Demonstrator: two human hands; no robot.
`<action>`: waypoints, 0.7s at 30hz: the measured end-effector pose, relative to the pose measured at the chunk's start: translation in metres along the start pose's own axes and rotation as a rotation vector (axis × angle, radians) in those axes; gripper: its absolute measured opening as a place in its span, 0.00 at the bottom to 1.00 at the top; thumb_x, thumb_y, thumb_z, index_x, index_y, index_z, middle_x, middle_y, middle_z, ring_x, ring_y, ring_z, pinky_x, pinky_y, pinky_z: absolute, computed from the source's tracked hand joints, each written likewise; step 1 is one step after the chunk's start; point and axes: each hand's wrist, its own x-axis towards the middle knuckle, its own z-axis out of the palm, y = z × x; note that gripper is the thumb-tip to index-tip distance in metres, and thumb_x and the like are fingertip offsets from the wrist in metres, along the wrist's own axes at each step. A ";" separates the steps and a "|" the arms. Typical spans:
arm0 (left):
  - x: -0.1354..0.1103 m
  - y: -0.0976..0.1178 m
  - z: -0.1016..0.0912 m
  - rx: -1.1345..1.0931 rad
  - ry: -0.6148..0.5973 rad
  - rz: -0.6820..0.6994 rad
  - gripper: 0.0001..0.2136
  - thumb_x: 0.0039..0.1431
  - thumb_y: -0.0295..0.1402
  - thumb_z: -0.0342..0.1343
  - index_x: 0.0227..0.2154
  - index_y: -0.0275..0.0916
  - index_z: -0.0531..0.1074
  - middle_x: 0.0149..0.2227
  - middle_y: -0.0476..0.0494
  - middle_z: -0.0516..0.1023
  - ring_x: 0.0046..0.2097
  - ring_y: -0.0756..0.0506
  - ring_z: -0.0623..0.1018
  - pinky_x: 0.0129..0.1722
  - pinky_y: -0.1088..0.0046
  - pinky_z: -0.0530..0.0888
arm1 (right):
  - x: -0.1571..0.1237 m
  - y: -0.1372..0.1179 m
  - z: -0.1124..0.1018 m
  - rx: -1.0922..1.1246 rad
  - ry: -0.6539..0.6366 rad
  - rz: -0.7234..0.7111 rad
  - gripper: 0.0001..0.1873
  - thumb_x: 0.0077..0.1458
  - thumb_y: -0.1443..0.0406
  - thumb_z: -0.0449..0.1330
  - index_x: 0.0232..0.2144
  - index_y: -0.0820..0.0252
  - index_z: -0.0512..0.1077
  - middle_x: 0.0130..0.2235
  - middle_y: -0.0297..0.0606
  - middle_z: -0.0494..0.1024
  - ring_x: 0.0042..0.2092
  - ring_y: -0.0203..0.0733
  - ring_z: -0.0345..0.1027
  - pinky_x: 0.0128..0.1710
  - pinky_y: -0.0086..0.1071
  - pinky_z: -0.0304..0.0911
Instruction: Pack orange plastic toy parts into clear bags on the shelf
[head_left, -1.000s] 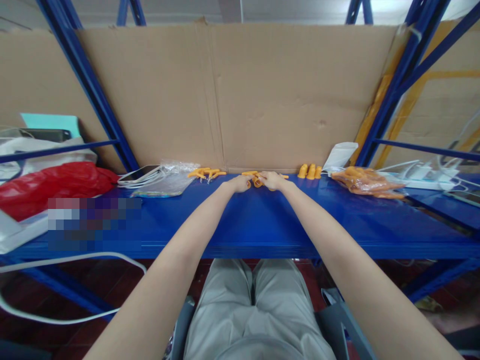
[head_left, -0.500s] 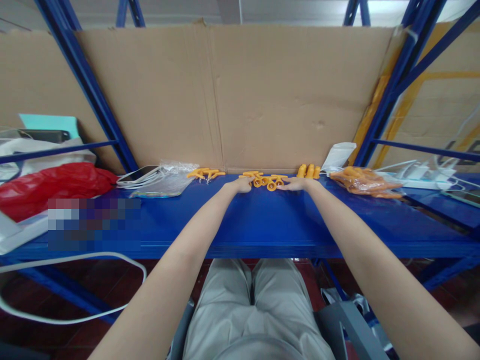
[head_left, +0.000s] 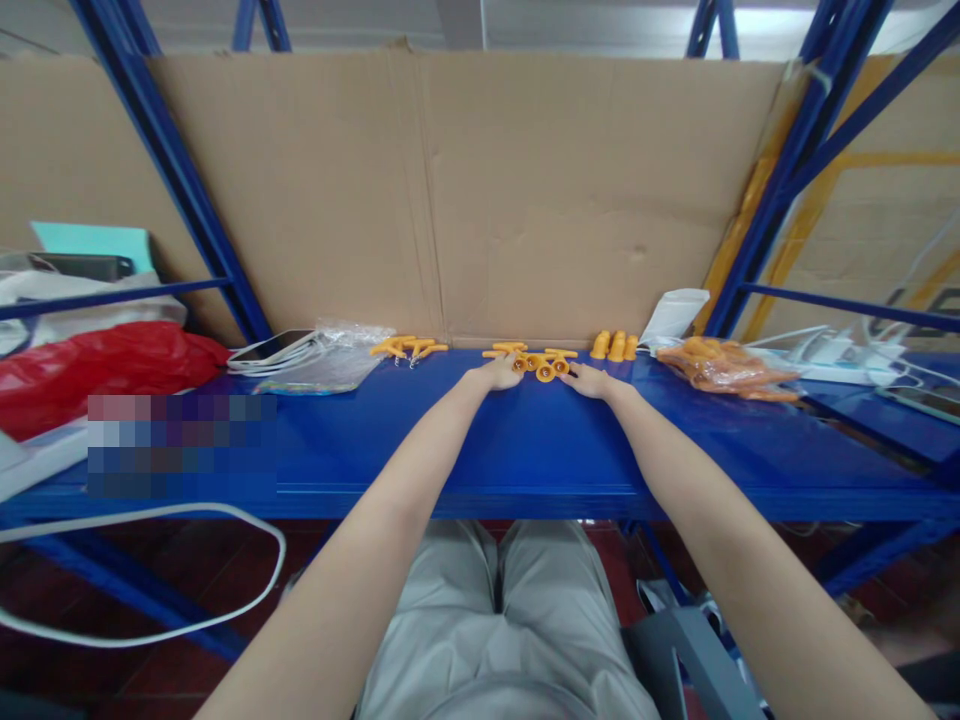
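Several orange bell-shaped cups (head_left: 546,373) stand close together on the blue shelf, their round openings facing me. My left hand (head_left: 502,373) is at the left side of this group, with its fingers bent round the leftmost cup (head_left: 519,365). On the other side, my right hand (head_left: 590,380) has its fingers stretched towards the rightmost cup (head_left: 560,367), fingertips at its edge. Just behind the cups lie orange T-shaped handles (head_left: 504,348). Further left are more orange handles (head_left: 409,347) with thin metal spirals, like corkscrews.
Several orange cups (head_left: 616,346) stand upright to the right, before a clear bag of orange parts (head_left: 724,365). A flat plastic bag (head_left: 322,372) and red plastic (head_left: 112,365) lie left. Cardboard (head_left: 525,200) closes the back; blue posts (head_left: 772,210) rise at the sides.
The bell-shaped cups by my hands have moved slightly right and sit closer together. My left hand has shifted right; my right hand's fingers are drawn back a little.
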 end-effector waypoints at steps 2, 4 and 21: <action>-0.003 0.005 -0.001 0.000 -0.012 -0.038 0.31 0.65 0.42 0.39 0.67 0.35 0.43 0.70 0.34 0.47 0.69 0.41 0.53 0.65 0.63 0.54 | -0.005 -0.004 -0.002 0.034 -0.013 0.032 0.31 0.64 0.51 0.44 0.64 0.58 0.58 0.64 0.48 0.62 0.64 0.60 0.55 0.60 0.63 0.48; -0.006 0.009 -0.001 -0.006 0.002 -0.052 0.29 0.67 0.41 0.35 0.68 0.38 0.40 0.70 0.36 0.45 0.69 0.42 0.53 0.65 0.62 0.55 | -0.007 -0.004 -0.003 0.060 0.003 0.041 0.34 0.63 0.50 0.45 0.65 0.60 0.55 0.65 0.50 0.60 0.64 0.61 0.55 0.61 0.62 0.47; -0.012 0.040 -0.001 -0.032 0.014 -0.129 0.28 0.68 0.39 0.35 0.68 0.38 0.41 0.70 0.34 0.44 0.68 0.42 0.54 0.65 0.67 0.55 | -0.007 -0.010 -0.002 0.032 0.148 -0.040 0.37 0.61 0.48 0.50 0.67 0.58 0.52 0.67 0.51 0.55 0.67 0.58 0.48 0.63 0.59 0.45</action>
